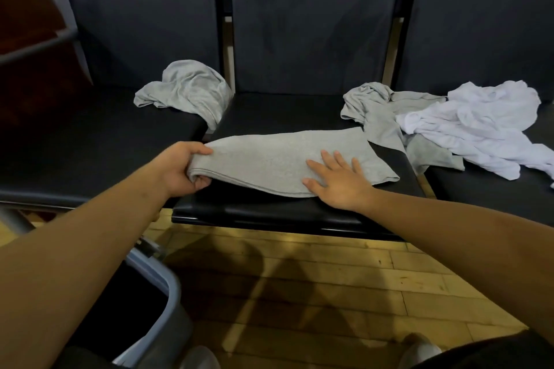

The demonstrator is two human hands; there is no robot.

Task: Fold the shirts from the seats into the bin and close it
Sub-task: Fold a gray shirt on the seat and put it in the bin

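A partly folded grey shirt (278,159) lies flat on the middle black seat (269,213). My left hand (180,168) grips its folded left end, thumb on top and fingers underneath. My right hand (335,180) lies flat on the shirt's right part, fingers spread. A crumpled grey shirt (189,90) sits at the back of the left seat. Another crumpled grey shirt (377,111) and a white shirt (479,123) lie heaped across the middle and right seats. The grey bin (162,278) stands open on the floor at the lower left, partly hidden by my left arm.
The row of black padded seats has tall backrests (314,24) behind it. A dark wooden piece of furniture (27,24) stands at the far left. The floor (329,293) in front of the seats is wood plank. Shoes (419,350) show at the bottom edge.
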